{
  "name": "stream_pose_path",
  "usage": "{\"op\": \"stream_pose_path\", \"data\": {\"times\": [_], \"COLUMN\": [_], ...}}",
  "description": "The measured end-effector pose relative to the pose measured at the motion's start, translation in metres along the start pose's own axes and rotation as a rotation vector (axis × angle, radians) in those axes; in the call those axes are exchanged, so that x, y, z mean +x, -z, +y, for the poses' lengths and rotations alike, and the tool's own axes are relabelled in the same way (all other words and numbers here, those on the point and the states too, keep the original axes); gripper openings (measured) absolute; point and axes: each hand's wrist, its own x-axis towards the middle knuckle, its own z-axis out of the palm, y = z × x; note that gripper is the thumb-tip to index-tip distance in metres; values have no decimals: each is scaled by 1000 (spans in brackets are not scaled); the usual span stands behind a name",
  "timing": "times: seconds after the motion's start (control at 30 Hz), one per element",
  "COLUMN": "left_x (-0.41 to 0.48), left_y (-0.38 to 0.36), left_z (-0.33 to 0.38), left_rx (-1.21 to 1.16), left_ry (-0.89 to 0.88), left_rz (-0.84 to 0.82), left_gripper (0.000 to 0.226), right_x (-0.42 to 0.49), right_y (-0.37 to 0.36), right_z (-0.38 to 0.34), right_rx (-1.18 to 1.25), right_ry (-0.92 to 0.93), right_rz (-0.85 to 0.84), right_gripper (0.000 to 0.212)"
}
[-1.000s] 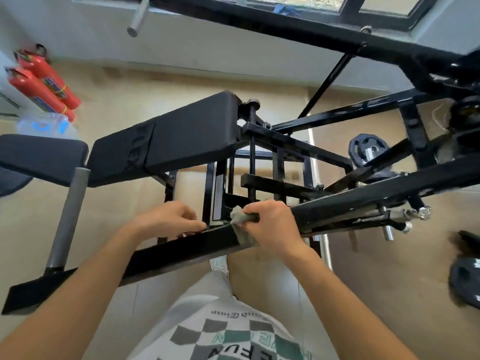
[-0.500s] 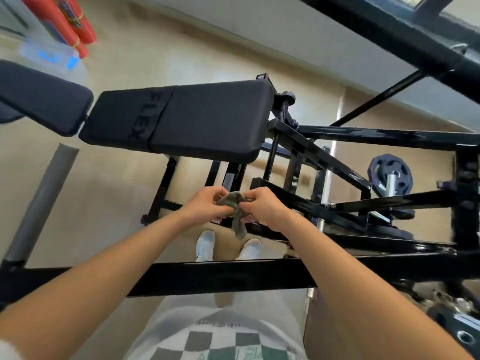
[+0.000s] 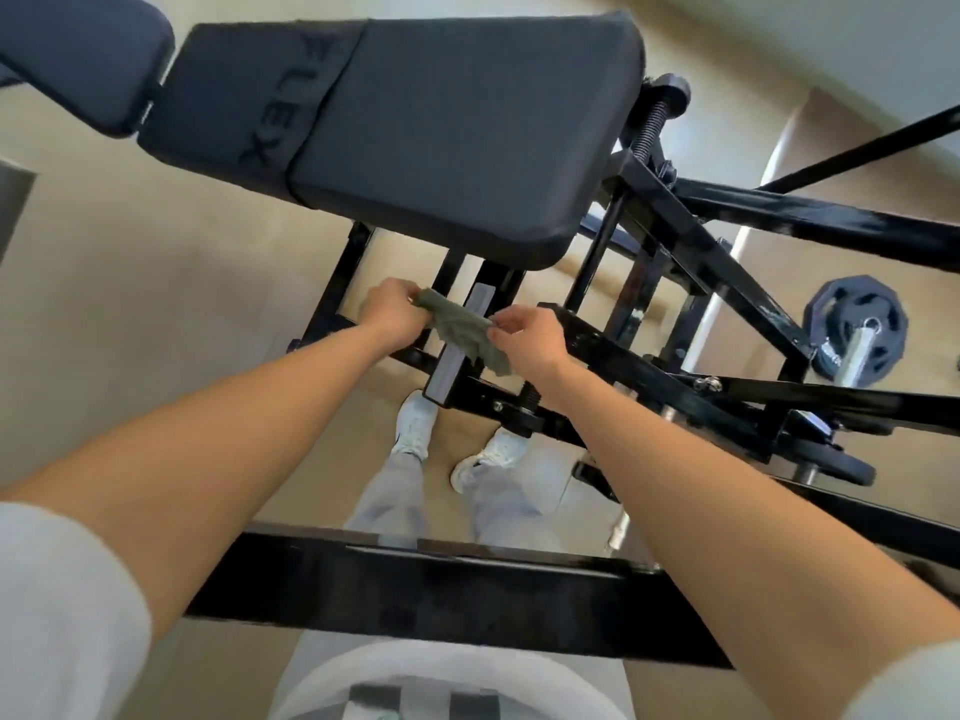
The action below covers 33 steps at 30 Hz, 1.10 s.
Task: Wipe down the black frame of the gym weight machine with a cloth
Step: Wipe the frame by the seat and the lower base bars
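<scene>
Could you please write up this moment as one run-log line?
step: repositioning cloth | left hand: pinches cloth | right hand: pinches cloth | cloth: stretched between hands, below pad | frame: contact unclear

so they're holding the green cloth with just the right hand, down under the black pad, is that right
Not quite: both hands hold it, not just the right. The left hand grips one end of the green cloth and the right hand pinches the other, down under the black pad. The head view shows this.
</scene>
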Motion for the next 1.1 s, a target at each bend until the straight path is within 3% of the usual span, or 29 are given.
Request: {"op": "stream_pose_path", "data": {"times": [0.1, 0.23, 0.33, 0.47, 0.6, 0.73, 0.97, 1.1], "left_x": [4, -4, -3, -10, -7, 7, 35, 36], "left_y": [-20, -35, -31, -42, -52, -53, -50, -49], "left_z": [-10, -18, -9, -5, -7, 8, 36, 31], "left_rx": [65, 34, -116, -189, -181, -183, -269, -180], "left_ry": [22, -33, -142, -223, -176, -164, -142, -143], "left_rz": [39, 64, 101, -113, -7, 55, 126, 80], "left_gripper": [21, 48, 37, 35, 27, 13, 8, 21], "right_x": [2, 1, 0, 1, 6, 10, 45, 45], "right_y": [-13, -16, -18, -19, -26, -32, -14, -9], "right_z": [9, 16, 17, 16, 19, 16, -3, -2], "right_rx": [114, 273, 335, 408, 415, 521, 648, 609], "right_ry": [-19, -154, -221, -252, -390, -559, -420, -344], "right_rz": [-35, -79, -35, 46, 118, 8, 207, 206], "right_gripper": [14, 24, 28, 37, 30, 26, 14, 15]}}
